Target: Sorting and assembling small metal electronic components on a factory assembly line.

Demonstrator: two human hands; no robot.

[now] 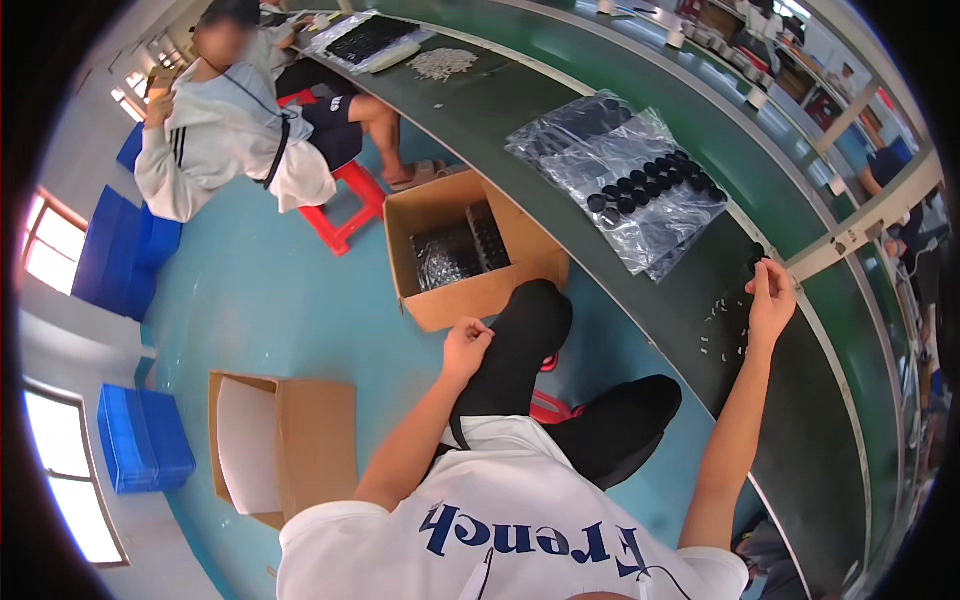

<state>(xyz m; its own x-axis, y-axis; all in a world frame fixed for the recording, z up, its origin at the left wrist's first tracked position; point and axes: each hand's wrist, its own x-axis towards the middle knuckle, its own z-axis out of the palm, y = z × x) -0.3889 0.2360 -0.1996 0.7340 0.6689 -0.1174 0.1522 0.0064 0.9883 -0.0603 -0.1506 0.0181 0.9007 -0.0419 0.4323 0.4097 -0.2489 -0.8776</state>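
Observation:
My right hand (771,302) is over the dark bench, its thumb and fingers pinched at a small black piece (757,254). Beside that hand, several tiny whitish pieces (716,312) lie scattered on the bench. Farther along, rows of round black caps (652,184) stand on clear plastic bags (585,150). Over my left thigh, my left hand (468,348) is closed, its fingers curled together. Whether something small is inside them cannot be made out.
An open cardboard box (470,290) with plastic-wrapped black items stands by my knee. Another box (315,440) is on the floor at left. A person (235,130) sits on a red stool (345,210) beyond. A whitish pile (443,64) lies on the long bench (800,430).

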